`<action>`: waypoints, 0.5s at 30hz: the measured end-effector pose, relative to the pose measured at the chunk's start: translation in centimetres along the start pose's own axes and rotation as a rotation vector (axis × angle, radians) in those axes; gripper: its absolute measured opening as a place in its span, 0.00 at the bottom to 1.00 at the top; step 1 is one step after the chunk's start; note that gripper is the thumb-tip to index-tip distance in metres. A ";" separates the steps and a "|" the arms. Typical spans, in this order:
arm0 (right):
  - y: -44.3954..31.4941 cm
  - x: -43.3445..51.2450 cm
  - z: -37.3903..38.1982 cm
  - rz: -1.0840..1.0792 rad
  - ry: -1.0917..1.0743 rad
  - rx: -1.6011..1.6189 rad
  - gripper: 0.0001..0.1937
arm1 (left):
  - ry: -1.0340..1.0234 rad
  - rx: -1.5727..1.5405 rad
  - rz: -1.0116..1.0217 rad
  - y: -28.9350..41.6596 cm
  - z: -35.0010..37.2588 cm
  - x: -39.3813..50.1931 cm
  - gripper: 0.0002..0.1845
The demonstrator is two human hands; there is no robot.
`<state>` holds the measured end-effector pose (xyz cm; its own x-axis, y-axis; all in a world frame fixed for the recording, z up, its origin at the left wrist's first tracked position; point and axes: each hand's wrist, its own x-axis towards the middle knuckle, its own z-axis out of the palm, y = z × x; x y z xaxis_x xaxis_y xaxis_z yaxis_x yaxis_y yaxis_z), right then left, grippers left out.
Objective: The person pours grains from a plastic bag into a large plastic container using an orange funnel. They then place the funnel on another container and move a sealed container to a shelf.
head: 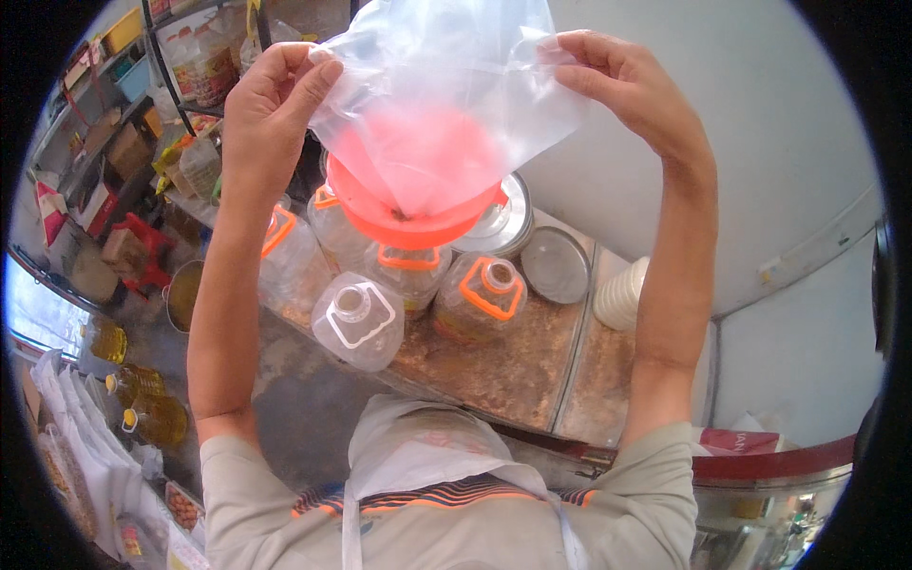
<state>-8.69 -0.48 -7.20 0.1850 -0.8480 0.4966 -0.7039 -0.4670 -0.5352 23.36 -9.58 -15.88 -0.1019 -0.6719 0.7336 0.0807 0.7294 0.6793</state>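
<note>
Between my two raised hands a clear plastic bag (456, 78) is stretched out, each hand pinching one side of it. My left hand (281, 92) grips its left edge and my right hand (616, 85) its right edge. Below and partly behind the bag sits a red plastic funnel (413, 234), seen through the film, with a small dark spot near its front. It rests above a clear jug with an orange handle (410, 260); the funnel's spout is hidden. A jug with a white handle (358, 320) and another orange-handled jug (484, 296) stand uncapped in front.
More clear jugs (288, 249) stand at the table's left. Round metal lids (556, 263) and a stack of white tubs (621, 293) are on the right of the worn tabletop (491, 370). Bottles of yellow oil (157, 420) stand at lower left. A wall (712, 142) rises at right.
</note>
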 end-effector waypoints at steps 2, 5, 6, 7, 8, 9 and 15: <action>-0.5 0.3 0.2 -0.003 0.081 -0.158 0.16 | 0.003 0.011 0.019 0.2 0.3 -0.4 0.12; -1.1 1.4 -0.1 0.080 -0.039 -0.346 0.18 | 0.019 0.086 0.066 0.6 0.7 -1.3 0.11; -1.2 1.8 -0.2 0.075 -0.121 -0.369 0.19 | 0.035 0.130 0.099 0.7 0.9 -1.6 0.11; -1.3 1.8 -0.2 0.074 -0.105 -0.353 0.19 | 0.049 0.181 0.112 0.8 0.9 -1.8 0.11; -1.3 1.9 -0.2 0.029 -0.092 -0.307 0.20 | 0.101 0.177 0.157 0.9 0.9 -2.1 0.11; -1.4 1.9 -0.2 -0.019 -0.082 -0.259 0.21 | 0.152 0.184 0.180 1.0 0.8 -2.3 0.11; -3.8 1.6 0.4 -0.026 -0.039 -0.472 0.23 | 0.229 0.289 0.333 1.7 2.1 -3.1 0.08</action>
<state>-5.46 -0.13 -4.62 0.2256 -0.8505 0.4751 -0.9318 -0.3308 -0.1497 21.71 -5.95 -17.01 0.1053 -0.3837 0.9174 -0.2094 0.8933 0.3977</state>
